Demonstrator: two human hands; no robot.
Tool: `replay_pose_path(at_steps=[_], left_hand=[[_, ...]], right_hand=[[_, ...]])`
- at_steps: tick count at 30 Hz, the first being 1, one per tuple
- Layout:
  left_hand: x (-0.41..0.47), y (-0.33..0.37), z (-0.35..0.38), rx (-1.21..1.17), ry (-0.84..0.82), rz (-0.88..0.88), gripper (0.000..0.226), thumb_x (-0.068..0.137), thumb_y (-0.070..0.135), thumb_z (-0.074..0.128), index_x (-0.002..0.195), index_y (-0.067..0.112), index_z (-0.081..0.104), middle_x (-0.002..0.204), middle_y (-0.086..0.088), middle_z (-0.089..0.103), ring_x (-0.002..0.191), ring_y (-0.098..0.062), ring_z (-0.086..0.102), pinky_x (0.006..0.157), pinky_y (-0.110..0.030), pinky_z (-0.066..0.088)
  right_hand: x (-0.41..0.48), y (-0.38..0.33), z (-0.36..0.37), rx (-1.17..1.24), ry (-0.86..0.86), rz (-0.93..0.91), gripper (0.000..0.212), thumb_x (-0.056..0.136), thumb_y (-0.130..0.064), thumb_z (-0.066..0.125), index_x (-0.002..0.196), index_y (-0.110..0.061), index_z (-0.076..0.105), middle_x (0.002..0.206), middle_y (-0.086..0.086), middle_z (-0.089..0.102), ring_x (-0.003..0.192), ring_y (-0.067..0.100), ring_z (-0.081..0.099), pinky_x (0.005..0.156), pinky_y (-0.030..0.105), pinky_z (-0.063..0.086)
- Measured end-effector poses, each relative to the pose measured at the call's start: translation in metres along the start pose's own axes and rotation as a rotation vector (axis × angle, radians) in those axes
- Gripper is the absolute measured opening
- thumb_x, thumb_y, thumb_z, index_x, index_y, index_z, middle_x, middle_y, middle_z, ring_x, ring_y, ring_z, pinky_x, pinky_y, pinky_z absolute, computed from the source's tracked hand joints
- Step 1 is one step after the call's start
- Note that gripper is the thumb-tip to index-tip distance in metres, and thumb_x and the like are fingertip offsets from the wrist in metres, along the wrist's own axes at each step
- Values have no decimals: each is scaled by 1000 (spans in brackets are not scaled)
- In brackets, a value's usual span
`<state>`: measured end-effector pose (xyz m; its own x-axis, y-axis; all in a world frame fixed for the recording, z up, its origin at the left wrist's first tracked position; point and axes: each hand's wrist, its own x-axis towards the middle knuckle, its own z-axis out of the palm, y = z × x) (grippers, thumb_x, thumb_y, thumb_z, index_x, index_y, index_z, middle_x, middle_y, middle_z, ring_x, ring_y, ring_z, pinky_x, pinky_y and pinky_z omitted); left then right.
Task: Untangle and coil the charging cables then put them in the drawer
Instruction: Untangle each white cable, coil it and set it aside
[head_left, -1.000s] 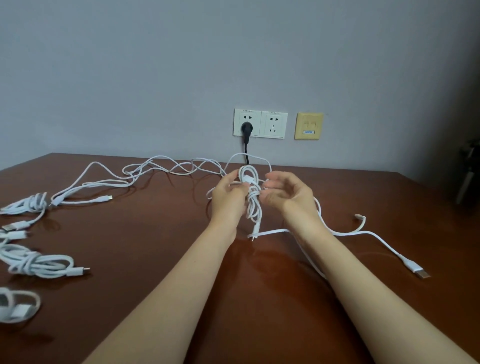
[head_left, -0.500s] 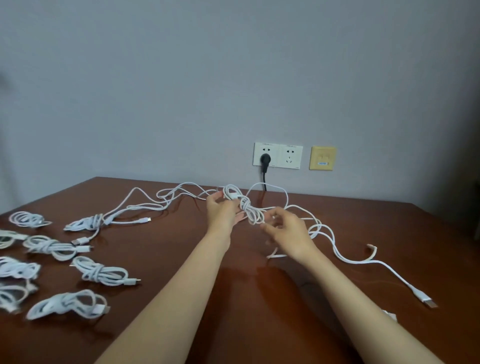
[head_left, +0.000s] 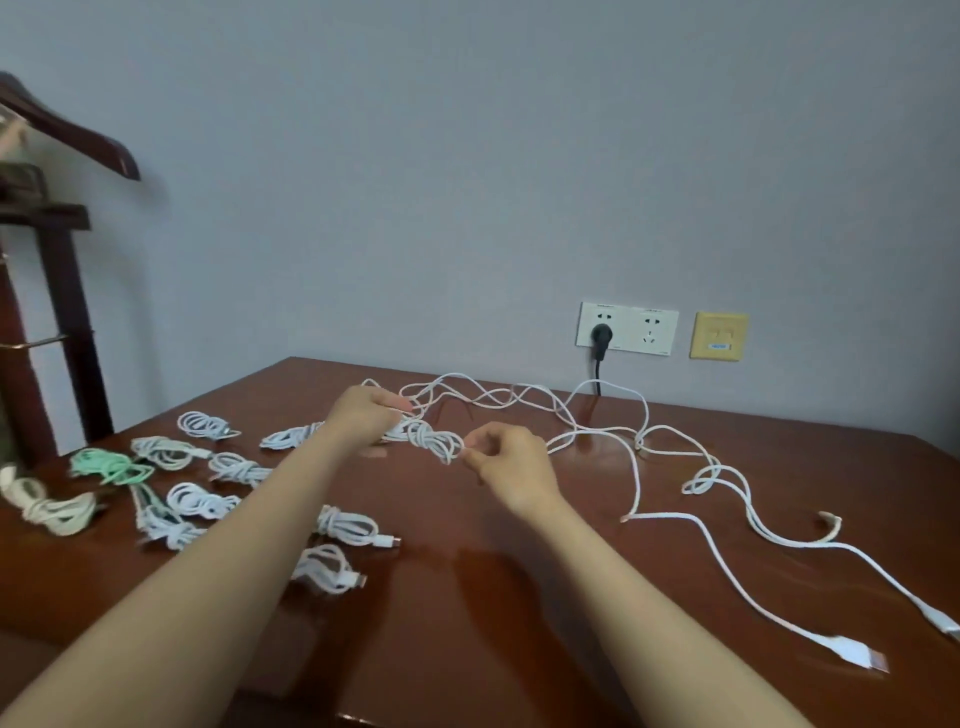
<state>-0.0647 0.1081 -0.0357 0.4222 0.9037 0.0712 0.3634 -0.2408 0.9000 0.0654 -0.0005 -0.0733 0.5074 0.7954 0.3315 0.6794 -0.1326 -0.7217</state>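
- Above the middle of the surface, between the two grips: white coiled cable, wound into a tight bundle.
- Left grip: fingers curled round the coil's left end.
- Right grip: thumb and forefinger pinching the coil's right end.
- Behind and to the right: loose white cables, sprawled in loops, connector ends near the right edge.
- To the left: white bundles and one green bundle, lying apart.
- On the wall: white socket with black plug, yellow plate beside it.
- Far left: dark wooden stand.
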Motion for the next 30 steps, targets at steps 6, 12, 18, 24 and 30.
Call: replay_pose_path(at_steps=[6,12,18,24,30], left_hand=[[-3,-29,-27,360,60,33,31,90,0,44,99,12,71,113,-14,65,75,-23,60,66,-29,48],[4,-53,-29,430,32,26,26,91,3,50,90,16,73,116,-13,65,107,-26,60,87,-28,46],[3,-57,-21,452,-5,83,33,90,-1,43,87,16,71,115,-13,65,112,-24,58,95,-28,43],[0,-42,-15,478,8,133,42,88,-4,37,78,24,67,118,-10,63,110,-25,57,95,-30,45],[-9,-5,15,436,-62,242,45,83,-6,34,84,20,71,116,-11,65,112,-24,57,98,-28,43]], right_hand=[[-16,-20,39,-51,-77,45,8,84,-26,61,89,-26,67,100,-3,69,102,18,60,85,28,45],[-20,-23,57,-179,-144,38,15,88,-25,54,98,-24,64,106,-1,67,105,21,58,83,28,42],[-20,-17,65,-204,-123,54,17,88,-28,53,99,-22,66,107,1,67,106,22,57,82,28,41],[-18,-10,55,-202,-135,-7,23,90,-33,52,104,-22,65,108,0,65,105,21,57,82,28,41],[-12,10,9,-293,-11,0,23,90,-19,47,105,-19,65,115,5,60,109,25,54,86,30,41]])
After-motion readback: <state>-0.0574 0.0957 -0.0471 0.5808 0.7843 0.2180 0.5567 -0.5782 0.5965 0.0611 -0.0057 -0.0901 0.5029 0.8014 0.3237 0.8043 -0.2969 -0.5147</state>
